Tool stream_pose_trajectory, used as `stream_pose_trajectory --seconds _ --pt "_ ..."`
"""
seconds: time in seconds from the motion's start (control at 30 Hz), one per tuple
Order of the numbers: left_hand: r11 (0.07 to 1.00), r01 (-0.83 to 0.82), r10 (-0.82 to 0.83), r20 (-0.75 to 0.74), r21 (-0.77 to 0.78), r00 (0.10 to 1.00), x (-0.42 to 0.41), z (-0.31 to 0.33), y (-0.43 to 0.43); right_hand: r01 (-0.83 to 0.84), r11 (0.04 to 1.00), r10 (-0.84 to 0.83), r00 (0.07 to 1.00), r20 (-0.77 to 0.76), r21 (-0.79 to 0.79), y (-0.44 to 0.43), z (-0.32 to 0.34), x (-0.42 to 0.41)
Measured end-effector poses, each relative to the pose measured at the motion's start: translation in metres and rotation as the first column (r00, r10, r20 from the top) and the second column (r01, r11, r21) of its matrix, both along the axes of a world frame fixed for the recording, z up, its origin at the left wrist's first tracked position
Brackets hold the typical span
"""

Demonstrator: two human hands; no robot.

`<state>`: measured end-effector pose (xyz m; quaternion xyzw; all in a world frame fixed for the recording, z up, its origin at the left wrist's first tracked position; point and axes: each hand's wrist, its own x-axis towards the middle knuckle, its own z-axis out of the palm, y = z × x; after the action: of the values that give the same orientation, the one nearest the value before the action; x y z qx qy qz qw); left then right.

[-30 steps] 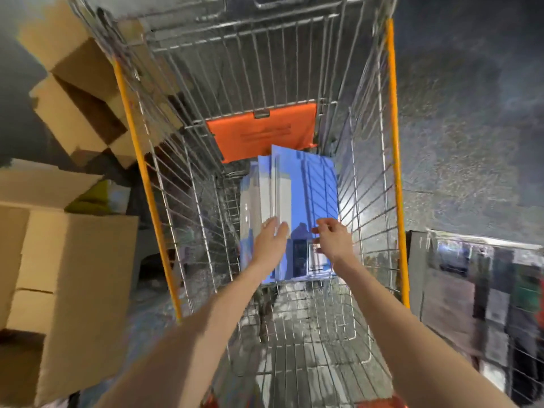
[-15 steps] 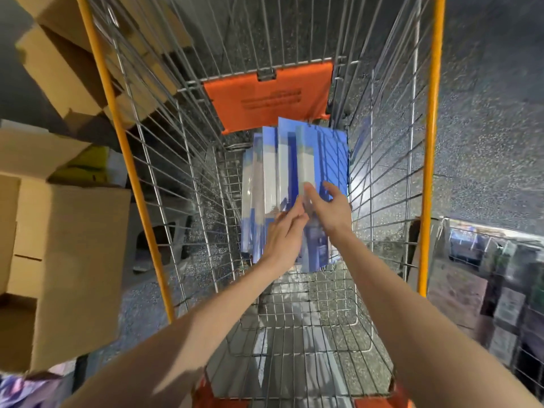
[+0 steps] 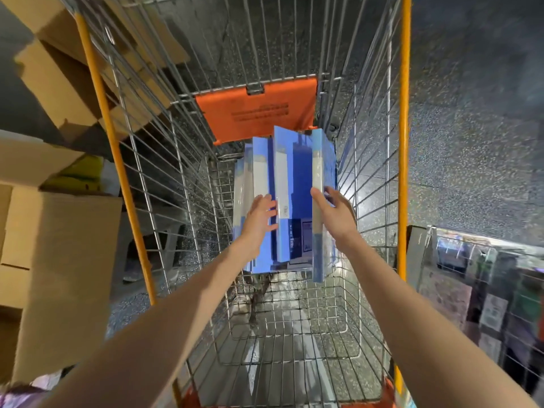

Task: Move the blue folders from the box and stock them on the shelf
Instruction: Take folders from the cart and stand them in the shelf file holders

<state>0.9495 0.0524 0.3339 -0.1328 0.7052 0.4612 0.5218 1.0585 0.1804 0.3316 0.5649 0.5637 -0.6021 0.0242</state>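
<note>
Where the blue folders (image 3: 300,178) stand on edge at the far end of the wire cart (image 3: 404,142), just below its orange flap (image 3: 256,110), the right hand (image 3: 335,214) pinches the rightmost folder (image 3: 317,160) between thumb and fingers, a gap parting it from the rest. The left hand (image 3: 260,216) lies flat, fingers straight, against the left ones. Wire walls stand near on both sides; wire floor shows nearer the person. Cardboard boxes (image 3: 59,260) sit left, a blurred rack (image 3: 485,290) right, on speckled dark floor (image 3: 471,128).
</note>
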Motion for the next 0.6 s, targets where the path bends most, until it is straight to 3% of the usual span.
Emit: stream_pose_trajectory --seconds 0.27,0.4,0.6 --pt "0.995 -0.006 -0.021 0.265 0.098 0.964 0.019 0.012 0.040 -0.032 0.985 0.018 0.996 0.085 0.167 0.013 0.011 -0.026" --pt "0.994 0.072 -0.092 0.267 0.083 0.959 0.024 0.017 0.045 -0.249 0.926 0.166 0.944 0.287 0.284 0.032 0.017 -0.022" --pt "0.982 0.156 -0.174 0.185 0.105 0.967 0.015 0.040 0.023 -0.369 0.880 0.266 0.905 0.333 0.300 0.029 0.034 -0.022"
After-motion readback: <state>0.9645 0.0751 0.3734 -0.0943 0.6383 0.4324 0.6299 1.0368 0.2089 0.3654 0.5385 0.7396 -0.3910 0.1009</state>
